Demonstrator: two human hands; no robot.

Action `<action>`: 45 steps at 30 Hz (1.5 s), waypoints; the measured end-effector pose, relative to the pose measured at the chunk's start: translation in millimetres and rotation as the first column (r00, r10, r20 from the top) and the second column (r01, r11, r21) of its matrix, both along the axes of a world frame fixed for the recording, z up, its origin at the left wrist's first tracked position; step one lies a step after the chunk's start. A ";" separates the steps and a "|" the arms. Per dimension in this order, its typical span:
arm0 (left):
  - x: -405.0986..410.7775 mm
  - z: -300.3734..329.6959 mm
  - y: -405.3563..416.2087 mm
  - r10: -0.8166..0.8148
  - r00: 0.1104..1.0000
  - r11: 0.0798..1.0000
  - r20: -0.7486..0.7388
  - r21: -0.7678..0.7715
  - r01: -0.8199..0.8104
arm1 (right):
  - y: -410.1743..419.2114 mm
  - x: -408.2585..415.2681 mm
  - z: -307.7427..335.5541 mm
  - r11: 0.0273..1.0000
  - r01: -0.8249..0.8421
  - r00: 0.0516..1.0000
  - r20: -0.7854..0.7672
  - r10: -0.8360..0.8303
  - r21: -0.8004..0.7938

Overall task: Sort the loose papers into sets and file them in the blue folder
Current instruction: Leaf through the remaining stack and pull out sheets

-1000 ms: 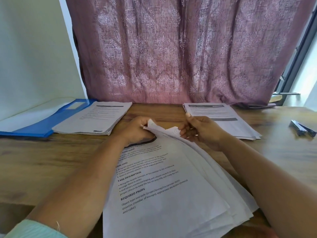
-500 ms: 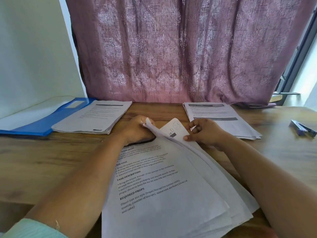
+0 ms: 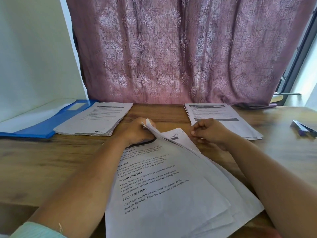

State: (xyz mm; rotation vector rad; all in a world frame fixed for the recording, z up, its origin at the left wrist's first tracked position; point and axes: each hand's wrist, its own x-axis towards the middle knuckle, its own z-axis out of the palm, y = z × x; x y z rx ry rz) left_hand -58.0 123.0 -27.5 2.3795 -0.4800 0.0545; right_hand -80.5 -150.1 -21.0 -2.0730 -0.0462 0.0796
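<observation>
My left hand (image 3: pixel 137 132) pinches the raised top corners of the upper sheets of the loose papers (image 3: pixel 164 182), which lie fanned on the wooden table (image 3: pixel 42 160) directly before me. My right hand (image 3: pixel 210 133), fingers curled, rests on a lower sheet at the fan's right edge; whether it grips that sheet I cannot tell. Far left: the blue folder (image 3: pixel 41 127), open, with a sorted stack (image 3: pixel 96 119) overlapping its right edge. Far right: a second stack (image 3: pixel 221 121); beyond it, a stapler (image 3: pixel 302 128). Behind: a mauve curtain (image 3: pixel 180 52).
</observation>
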 end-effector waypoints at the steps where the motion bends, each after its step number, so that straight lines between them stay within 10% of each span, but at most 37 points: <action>1: 2.5 -1.1 -0.8 -0.015 0.999 0.999 -0.031 -0.036 0.013 | -1.7 2.3 -2.3 0.998 0.016 1.000 -0.015 -0.017 -0.054; 17: 1.4 -0.1 -2.1 -0.061 0.998 0.994 0.007 -0.092 0.062 | 16.2 -16.1 10.1 0.983 -0.108 0.978 0.159 0.132 -0.149; 23: 2.5 -3.4 2.6 -0.013 1.000 0.994 0.002 -0.111 0.013 | 21.3 -25.6 17.4 0.876 -0.311 0.948 0.053 0.315 0.367; 28: 5.5 -3.9 4.1 -0.059 0.998 0.991 -0.022 -0.124 0.056 | 6.5 -7.2 5.0 0.991 -0.037 0.994 0.095 0.050 -0.131; 34: 10.4 -4.9 4.4 -0.080 0.997 0.996 -0.001 -0.024 0.080 | 13.2 -13.9 7.0 0.976 -0.150 0.966 -0.188 0.178 0.157; 45: 5.4 -3.4 3.3 0.112 0.994 0.992 0.016 -0.051 -0.111 | 15.8 -20.2 7.2 0.939 -0.320 0.947 -0.048 0.316 -0.126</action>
